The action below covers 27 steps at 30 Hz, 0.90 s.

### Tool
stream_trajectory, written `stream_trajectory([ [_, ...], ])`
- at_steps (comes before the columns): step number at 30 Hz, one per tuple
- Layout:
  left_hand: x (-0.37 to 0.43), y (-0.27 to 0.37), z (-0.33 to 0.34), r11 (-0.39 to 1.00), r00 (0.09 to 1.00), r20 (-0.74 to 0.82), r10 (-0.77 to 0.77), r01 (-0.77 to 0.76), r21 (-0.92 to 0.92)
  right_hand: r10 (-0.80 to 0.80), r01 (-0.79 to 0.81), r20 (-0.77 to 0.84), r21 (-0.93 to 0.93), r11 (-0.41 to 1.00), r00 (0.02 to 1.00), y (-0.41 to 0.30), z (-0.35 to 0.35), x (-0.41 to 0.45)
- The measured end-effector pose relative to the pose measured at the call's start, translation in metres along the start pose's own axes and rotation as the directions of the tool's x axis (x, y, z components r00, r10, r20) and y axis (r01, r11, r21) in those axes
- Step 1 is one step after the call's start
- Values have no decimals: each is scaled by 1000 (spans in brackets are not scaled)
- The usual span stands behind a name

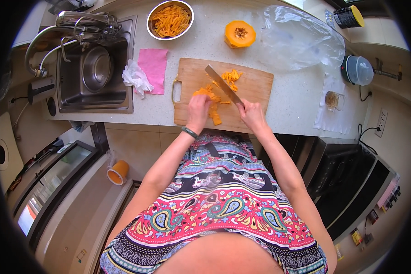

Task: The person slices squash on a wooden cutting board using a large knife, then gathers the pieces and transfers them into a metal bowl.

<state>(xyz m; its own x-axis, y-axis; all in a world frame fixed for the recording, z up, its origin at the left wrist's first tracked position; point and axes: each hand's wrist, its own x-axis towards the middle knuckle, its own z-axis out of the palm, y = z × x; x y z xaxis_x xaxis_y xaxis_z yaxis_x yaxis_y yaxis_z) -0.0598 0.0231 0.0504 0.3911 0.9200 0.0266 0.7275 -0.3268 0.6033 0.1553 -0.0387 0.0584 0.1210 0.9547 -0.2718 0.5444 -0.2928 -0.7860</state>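
Note:
My right hand (251,114) is closed round the handle of a kitchen knife (222,84), whose broad blade slants up and left over the wooden cutting board (257,80). My left hand (198,109), with a dark bangle at its wrist, has its fingertips on orange pumpkin slices (203,91) at the board's left; whether it grips one is hard to tell. More flat pieces (216,118) lie beside that hand. Cut pumpkin strips (231,78) form a small pile beyond the blade. A halved pumpkin (240,34), cut face up, and a metal bowl (150,27) of orange strips stand behind the board.
At left is a steel sink (132,68) with a metal basin (97,68). A pink cloth (156,68) and crumpled white tissue (137,78) lie between sink and board. Right of the board are a clear plastic bag (301,41), a glass jar (335,101) on white paper towel (328,120) and a lidded appliance (359,70).

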Motion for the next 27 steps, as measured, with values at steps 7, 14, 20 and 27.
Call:
stream_trajectory([
  [7,-6,-6,7,994,993,-34,-109,108,-21,-63,83,82,-265,961,995,-26,5,-16],
  [14,-7,-9,25,999,980,-196,18,-8,50,9,46,145,-366,929,989,-38,28,-13],
  [20,-5,-10,22,999,981,-188,37,-41,-20,-75,73,-69,-32,997,995,2,41,2],
  [27,-11,-14,27,1000,974,-225,-7,8,4,22,73,237,-384,920,971,-42,15,-9],
])
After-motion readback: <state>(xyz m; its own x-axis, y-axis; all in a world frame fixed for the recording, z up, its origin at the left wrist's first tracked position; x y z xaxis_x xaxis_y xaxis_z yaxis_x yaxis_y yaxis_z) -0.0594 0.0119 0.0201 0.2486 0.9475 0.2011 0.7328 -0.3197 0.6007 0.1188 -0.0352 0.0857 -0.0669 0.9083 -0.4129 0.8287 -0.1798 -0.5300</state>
